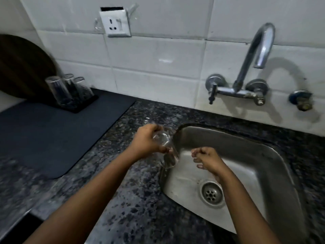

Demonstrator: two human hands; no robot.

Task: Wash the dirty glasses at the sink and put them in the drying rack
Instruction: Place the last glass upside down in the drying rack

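Clear drinking glass (166, 148), tilted over the steel sink's (274, 155) left rim, gripped by the left hand (146, 140); right hand (205, 158) loosely curled, empty. Likely draining; next, carry it to the black rack (77, 104) at the granite counter's back-left.

White rectangular wall tiles (158, 55) rise behind a dark speckled granite counter (140, 199), with a white switch-and-socket plate (116, 23) set high in them. A chrome wall tap (253, 64) throws a soft shadow onto the tiles. At far left a round dark wooden board (21, 66) leans against the wall above a dark mat (52, 138).
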